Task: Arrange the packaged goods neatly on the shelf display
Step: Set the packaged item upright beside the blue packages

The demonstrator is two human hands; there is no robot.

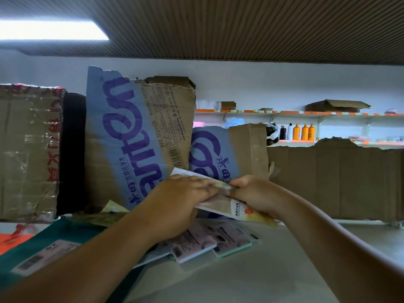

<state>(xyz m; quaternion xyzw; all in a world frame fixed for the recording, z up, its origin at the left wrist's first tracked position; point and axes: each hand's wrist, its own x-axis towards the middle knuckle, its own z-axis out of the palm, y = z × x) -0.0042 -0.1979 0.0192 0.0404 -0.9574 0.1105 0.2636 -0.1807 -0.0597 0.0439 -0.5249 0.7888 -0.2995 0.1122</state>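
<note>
flat packets (238,207) are held between both hands, maybe to be squared up | right hand (253,193) is curled round one end | left hand (181,195) is laid on top, grip cannot be told | more packets (196,239) are left just under the hands

The blue-printed box (135,136) is matt corrugated cardboard, edges torn rough. Left of it, a brown cardboard box (26,149) wears glossy, crinkled clear tape. In front of it, the held packet (238,207) and flat packets (192,239) look glossy, plastic-wrapped, on a smooth matt shelf (284,259).
</note>
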